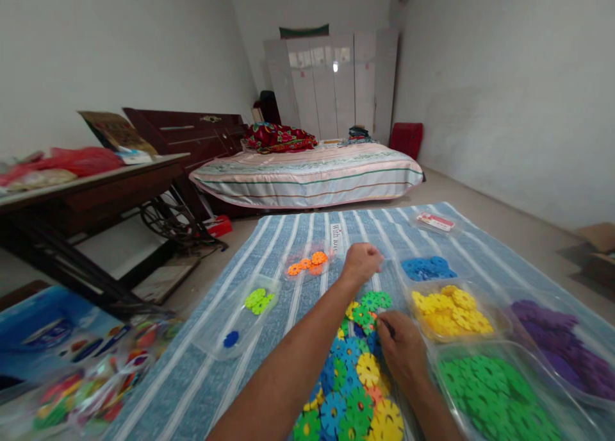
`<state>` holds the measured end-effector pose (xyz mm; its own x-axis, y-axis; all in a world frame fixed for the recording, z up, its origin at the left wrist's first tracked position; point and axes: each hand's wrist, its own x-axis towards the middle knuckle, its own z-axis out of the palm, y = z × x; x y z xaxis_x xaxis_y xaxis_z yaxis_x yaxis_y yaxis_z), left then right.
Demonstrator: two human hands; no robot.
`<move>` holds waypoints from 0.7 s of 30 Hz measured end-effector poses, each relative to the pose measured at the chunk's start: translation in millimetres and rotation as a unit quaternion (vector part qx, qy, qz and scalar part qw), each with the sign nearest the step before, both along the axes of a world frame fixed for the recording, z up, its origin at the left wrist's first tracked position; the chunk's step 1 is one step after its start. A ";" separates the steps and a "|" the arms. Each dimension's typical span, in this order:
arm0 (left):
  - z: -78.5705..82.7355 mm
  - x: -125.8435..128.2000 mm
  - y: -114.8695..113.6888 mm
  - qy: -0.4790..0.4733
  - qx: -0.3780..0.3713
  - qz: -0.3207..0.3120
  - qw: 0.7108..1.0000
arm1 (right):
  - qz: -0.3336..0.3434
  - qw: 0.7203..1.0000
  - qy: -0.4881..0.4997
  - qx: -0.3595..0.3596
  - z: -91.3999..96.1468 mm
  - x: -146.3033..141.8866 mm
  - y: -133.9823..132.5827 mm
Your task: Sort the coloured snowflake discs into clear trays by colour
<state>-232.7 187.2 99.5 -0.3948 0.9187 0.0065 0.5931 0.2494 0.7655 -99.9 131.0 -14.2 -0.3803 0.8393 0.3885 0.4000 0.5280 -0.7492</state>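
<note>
A mixed pile of plastic snowflake discs (358,402) in blue, green, yellow and orange lies in front of me. My right hand (403,348) is at the pile's right side, its fingers curled together; a dark bit shows by the thumb, too small to name. Stretched out beyond the pile, my left hand (362,260) has its fingers closed, and what they may hold is hidden. To the right stand clear containers of blue discs (428,268), yellow discs (451,309), green discs (494,396) and purple discs (560,341).
Left on the striped cloth (211,332) are clear trays with orange discs (307,263), lime discs (259,301) and one dark blue disc (231,339). A clear box with a red-and-white card (435,221) lies at the far right. A bed (307,172) stands beyond.
</note>
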 end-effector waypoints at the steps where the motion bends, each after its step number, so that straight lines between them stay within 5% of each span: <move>1: -2.5 -11.9 -6.1 0.021 -0.011 0.007 1.000 | 0.001 1.000 0.000 0.000 0.2 0.0 0.0; 8: -14.7 -66.2 -55.1 0.173 -0.090 0.025 0.980 | -0.002 1.000 -0.016 -0.002 -1.1 -0.3 -0.2; 13: -28.2 -59.3 -63.4 0.246 -0.137 0.038 0.959 | 0.000 1.000 -0.023 -0.002 -3.9 -0.1 0.2; 21: -42.7 -38.5 -45.9 0.300 -0.184 0.069 0.934 | -0.001 1.000 -0.023 -0.011 -1.9 0.1 -0.4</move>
